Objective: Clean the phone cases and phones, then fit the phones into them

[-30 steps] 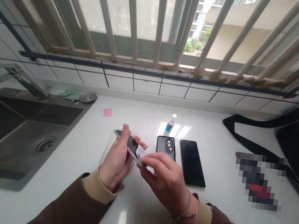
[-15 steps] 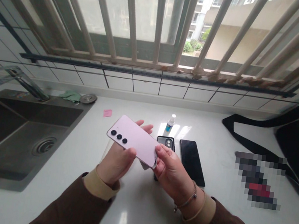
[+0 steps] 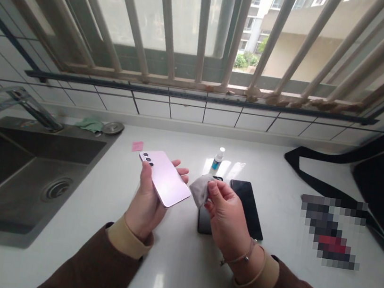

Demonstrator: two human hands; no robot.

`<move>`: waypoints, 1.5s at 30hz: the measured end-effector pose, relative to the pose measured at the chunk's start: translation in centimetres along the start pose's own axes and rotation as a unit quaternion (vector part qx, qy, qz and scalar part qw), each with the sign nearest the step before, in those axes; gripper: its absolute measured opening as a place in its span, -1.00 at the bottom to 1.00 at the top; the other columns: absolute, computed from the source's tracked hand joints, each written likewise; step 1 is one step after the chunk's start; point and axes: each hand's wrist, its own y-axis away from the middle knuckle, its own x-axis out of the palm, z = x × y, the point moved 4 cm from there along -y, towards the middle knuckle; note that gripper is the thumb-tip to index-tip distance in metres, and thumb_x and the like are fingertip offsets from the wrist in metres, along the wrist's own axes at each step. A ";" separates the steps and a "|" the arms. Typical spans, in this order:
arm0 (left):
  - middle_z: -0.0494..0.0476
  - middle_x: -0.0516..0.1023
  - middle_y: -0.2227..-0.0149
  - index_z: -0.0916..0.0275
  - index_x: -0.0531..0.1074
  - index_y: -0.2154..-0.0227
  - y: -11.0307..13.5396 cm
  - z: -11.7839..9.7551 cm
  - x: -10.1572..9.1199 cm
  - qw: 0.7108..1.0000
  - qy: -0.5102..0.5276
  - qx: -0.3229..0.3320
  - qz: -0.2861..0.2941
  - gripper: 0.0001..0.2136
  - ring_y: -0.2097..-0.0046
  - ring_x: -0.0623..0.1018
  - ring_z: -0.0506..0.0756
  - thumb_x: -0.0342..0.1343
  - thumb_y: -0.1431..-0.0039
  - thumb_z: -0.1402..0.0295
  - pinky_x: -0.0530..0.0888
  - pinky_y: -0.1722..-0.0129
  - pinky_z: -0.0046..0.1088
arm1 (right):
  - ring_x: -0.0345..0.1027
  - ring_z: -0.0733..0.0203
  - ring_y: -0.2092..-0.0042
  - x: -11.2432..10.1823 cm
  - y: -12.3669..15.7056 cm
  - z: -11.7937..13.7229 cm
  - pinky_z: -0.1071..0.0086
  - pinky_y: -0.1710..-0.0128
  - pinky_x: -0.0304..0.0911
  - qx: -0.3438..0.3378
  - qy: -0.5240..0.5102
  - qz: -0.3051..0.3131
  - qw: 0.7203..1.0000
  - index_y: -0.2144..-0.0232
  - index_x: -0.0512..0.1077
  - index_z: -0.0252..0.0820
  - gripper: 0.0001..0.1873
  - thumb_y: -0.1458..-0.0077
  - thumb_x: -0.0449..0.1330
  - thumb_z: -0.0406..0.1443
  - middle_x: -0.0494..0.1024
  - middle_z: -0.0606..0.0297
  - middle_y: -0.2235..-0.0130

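Observation:
My left hand [image 3: 146, 202] grips a pale pink phone [image 3: 164, 177], back side up with its three camera lenses toward the far left. My right hand [image 3: 226, 215] is closed on a small grey cloth [image 3: 200, 188], held just right of the phone and not touching it. Under my right hand a dark phone case [image 3: 204, 219] lies on the white counter [image 3: 175, 265], mostly hidden. A black phone [image 3: 247, 209] lies screen up right beside it.
A small spray bottle [image 3: 216, 161] stands behind the phones. A pink sticky note [image 3: 138, 146] lies near the sink [image 3: 13, 171], with its tap [image 3: 22, 103] at far left. A black bag with a strap [image 3: 369, 174] fills the right side. A barred window runs along the back.
The pink phone was turned from screen up to back up. My right hand let go of its lower end and drew away to the right with the grey cloth.

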 end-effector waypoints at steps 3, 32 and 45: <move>0.45 0.72 0.11 0.40 0.58 -0.04 -0.1 0.4 0.2 0.998 0.006 -0.056 -0.024 -0.23 0.19 0.72 0.21 0.09 -0.30 -0.33 0.67 0.11 -0.26 | 0.59 0.19 0.24 0.2 0.8 2.2 0.28 0.20 0.57 -0.167 0.118 0.033 0.978 0.14 0.63 -0.06 -0.76 -0.24 0.48 -0.11 0.70 0.29 0.23; 0.30 0.62 -0.23 0.05 0.61 -0.21 2.2 0.7 1.9 0.961 -0.179 -0.020 0.209 -0.43 -0.29 0.56 0.45 0.50 -0.12 0.17 0.54 -0.24 -0.04 | -0.11 -0.14 -0.60 2.7 3.9 3.3 -0.27 -0.56 -0.06 -0.450 0.502 0.231 0.701 -0.60 -0.06 -0.09 -0.25 -0.53 0.08 -0.18 0.06 0.02 -0.59; 0.36 0.70 0.13 0.18 0.24 -0.47 1.7 1.4 0.8 0.948 -0.192 -0.119 0.223 0.02 0.19 0.73 0.35 0.60 0.03 0.22 0.63 0.07 -0.11 | 0.38 -0.06 -0.40 1.8 2.9 4.0 -0.20 -0.43 0.27 -0.417 0.438 0.150 0.782 -0.43 0.33 -0.08 -0.50 -0.54 0.03 -0.24 0.52 0.04 -0.35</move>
